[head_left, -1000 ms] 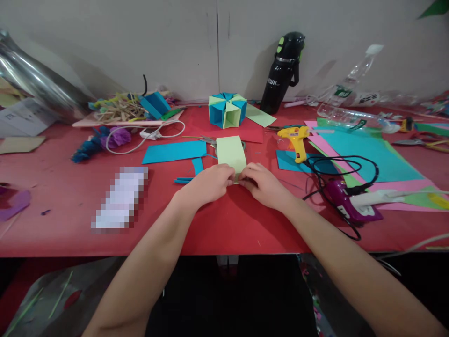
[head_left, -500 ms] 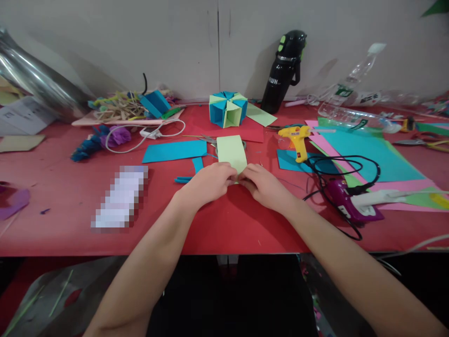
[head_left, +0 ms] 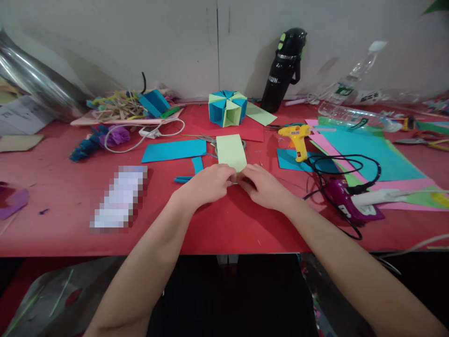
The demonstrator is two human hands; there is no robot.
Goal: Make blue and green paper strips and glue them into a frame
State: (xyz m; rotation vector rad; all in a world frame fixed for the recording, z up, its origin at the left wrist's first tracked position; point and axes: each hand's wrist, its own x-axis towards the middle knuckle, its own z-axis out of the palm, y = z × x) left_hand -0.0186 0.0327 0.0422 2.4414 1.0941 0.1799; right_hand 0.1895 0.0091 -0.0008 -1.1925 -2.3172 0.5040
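Observation:
A pale green paper strip [head_left: 231, 149] lies lengthwise in front of me, its near end pinched between both hands. My left hand [head_left: 218, 181] is closed on the left corner of that end. On the right corner, my right hand [head_left: 258, 183] is closed in the same way. The fingertips almost meet and cover the paper's near edge, so any fold there is hidden. Scissors [head_left: 209, 139] lie partly under the strip. To the left are a blue paper strip [head_left: 174, 151] and thin rolled blue pieces [head_left: 182, 179].
Behind the strip stands a blue and green folded-paper ring [head_left: 228, 110]. A yellow glue gun [head_left: 296, 140] with a looping black cable lies to the right, near a purple power socket [head_left: 352, 201]. A blurred phone-like rectangle [head_left: 119, 199] is at left. A black bottle [head_left: 283, 70] leans at the wall.
Almost nothing differs. Both hands keep their pinch on the green paper strip, with only slight finger movement, and the view has shifted a little.

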